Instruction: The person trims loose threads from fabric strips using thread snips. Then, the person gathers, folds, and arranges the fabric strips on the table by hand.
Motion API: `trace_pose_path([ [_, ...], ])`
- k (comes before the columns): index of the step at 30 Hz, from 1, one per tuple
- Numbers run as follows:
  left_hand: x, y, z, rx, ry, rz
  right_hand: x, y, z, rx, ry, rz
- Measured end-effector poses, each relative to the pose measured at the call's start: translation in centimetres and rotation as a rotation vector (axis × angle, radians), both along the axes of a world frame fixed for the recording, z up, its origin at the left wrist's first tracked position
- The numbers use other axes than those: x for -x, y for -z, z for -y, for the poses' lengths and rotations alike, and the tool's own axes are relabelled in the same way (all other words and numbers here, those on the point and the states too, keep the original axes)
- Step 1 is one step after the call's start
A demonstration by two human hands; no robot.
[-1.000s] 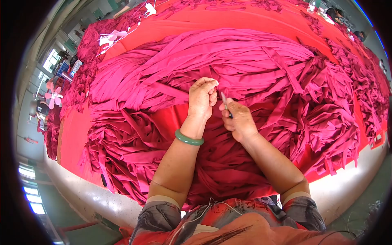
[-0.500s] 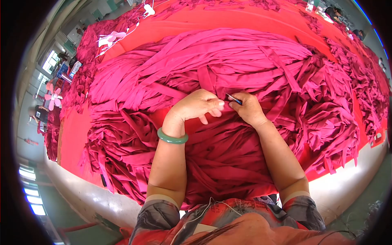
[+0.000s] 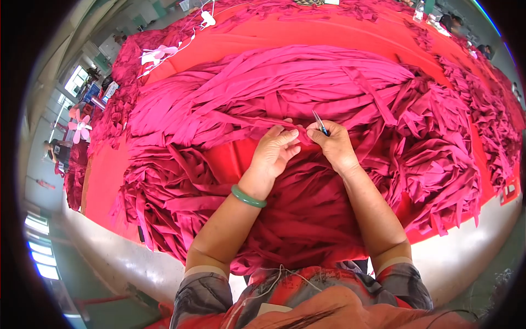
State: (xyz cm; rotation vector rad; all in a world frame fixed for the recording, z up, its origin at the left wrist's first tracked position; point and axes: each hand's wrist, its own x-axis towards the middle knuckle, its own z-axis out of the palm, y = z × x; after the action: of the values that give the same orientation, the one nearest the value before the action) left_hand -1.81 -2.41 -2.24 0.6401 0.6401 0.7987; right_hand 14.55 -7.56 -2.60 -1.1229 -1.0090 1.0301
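Long magenta fabric strips (image 3: 307, 60) lie heaped in front of me. My left hand (image 3: 275, 151), a green bangle (image 3: 249, 196) on its wrist, is closed with thumb and fingers on a fabric strip (image 3: 303, 136). Just to its right, my right hand (image 3: 336, 147) grips a small pointed cutting tool (image 3: 321, 125), which looks like thread snips. The tool's tip points up and away from me. Between the hands, the strip also meets the right fingertips. Whether those fingers pinch it I cannot tell.
Red cloth (image 3: 285, 33) covers the table under the heap. White cords and a pink fan (image 3: 159, 54) lie at the back left, and another pink fan (image 3: 80, 128) stands farther left. A clear bottle (image 3: 418, 12) is at the back right. Other people are in the background.
My left hand has turned and shifted right, its fingers now on a strip stretching left. The snips have swung upright in my right hand. The whole view has shifted slightly.
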Motion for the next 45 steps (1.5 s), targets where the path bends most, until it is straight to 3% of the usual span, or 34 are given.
trace_pose_path([
  [2,-0.7,0.7,0.8,0.031,-0.072,0.130,0.4,-0.4,0.2,-0.002,0.015,-0.028],
  [6,-1.5,1.5,1.5,-0.094,-0.177,0.146,0.4,-0.3,0.7,0.005,0.008,0.016],
  [12,-1.8,1.8,1.4,-0.226,-0.234,0.084,-0.8,-1.7,0.6,-0.112,0.026,0.453],
  [16,-1.7,1.7,1.2,-0.271,-0.247,0.021,-1.6,-3.9,-0.2,-0.129,-0.114,0.654],
  [22,-1.4,1.7,0.8,-0.371,-0.255,-0.055,-2.1,-5.2,-1.9,-0.229,-0.300,0.896],
  [31,-1.4,2.2,0.5,-0.445,-0.237,-0.107,-2.0,-4.5,-3.6,-0.462,-0.297,1.111],
  [40,-1.1,2.0,0.6,-0.323,-0.193,-0.061,-2.2,-3.4,-3.1,-0.475,-0.154,1.019],
  [45,-1.3,2.2,0.6,-0.338,-0.218,-0.063,-3.7,-2.4,-2.9,-0.213,-0.336,0.699],
])
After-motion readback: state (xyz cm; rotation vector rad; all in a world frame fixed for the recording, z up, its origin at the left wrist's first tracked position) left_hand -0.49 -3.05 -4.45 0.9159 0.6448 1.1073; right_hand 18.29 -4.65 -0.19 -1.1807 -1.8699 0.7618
